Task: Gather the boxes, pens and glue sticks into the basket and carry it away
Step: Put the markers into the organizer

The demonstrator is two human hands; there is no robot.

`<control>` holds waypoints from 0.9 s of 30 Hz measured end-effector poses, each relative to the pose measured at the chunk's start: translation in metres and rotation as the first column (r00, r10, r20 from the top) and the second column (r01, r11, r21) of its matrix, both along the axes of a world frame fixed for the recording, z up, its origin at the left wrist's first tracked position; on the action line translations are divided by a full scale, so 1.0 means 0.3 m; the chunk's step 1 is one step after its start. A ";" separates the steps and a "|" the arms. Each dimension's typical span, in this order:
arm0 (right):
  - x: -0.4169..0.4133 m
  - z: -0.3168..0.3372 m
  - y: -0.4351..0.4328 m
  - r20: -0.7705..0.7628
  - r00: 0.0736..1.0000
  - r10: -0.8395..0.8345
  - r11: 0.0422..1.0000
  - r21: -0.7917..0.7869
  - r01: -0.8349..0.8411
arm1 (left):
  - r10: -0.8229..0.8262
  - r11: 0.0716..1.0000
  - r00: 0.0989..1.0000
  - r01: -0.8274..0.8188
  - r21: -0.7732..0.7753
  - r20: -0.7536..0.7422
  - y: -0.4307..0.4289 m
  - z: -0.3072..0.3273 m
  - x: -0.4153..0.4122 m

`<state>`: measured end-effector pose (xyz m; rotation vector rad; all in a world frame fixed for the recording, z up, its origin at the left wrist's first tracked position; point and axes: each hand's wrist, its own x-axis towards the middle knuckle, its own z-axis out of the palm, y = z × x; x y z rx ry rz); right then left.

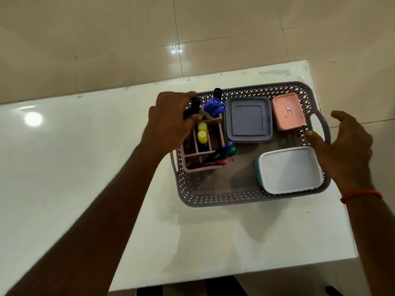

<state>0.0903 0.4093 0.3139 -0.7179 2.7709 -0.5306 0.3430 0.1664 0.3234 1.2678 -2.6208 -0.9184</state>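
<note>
I am judging the gathering done, so the step in hand is taking hold of the basket (pixel 252 200) on the tabletop (pixel 85 167) by both end handles and lifting it level, so the upright pens do not tip. My left hand (pixel 171 120) is curling over the basket's left end, fingers clenched around black markers (pixel 193 107) in the pink organiser (pixel 203 167). My right hand (pixel 346 150) is hovering released beside the basket's right handle (pixel 320 122), touching nothing. The three lidded boxes are lying inside the basket.
</note>
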 end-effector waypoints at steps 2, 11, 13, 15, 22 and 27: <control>-0.014 -0.010 0.012 0.108 0.994 -0.019 0.999 -0.023 0.022 | -0.009 1.000 1.000 0.009 -0.009 -0.008 -0.009 -0.005 -0.021; -0.034 -0.012 0.046 0.254 0.958 -0.130 0.984 -0.083 0.155 | 0.111 0.969 0.934 -0.178 -0.172 -0.341 0.050 0.045 0.046; -0.030 -0.012 0.049 0.257 0.958 -0.129 0.985 -0.074 0.153 | 0.142 0.966 0.935 -0.203 -0.159 -0.326 0.056 0.038 0.053; -0.026 -0.013 0.053 0.255 0.959 -0.124 0.985 -0.084 0.150 | 0.191 0.967 0.942 -0.228 -0.111 -0.275 0.053 0.020 0.057; -0.027 -0.006 0.048 0.076 0.997 -0.017 0.979 -0.201 0.032 | 0.509 0.858 0.825 -0.461 0.226 -0.248 0.141 0.014 0.115; -0.023 0.024 0.027 0.072 0.997 0.029 0.985 -0.169 -0.017 | 0.562 0.815 0.811 -0.509 0.279 -0.161 0.278 0.012 0.174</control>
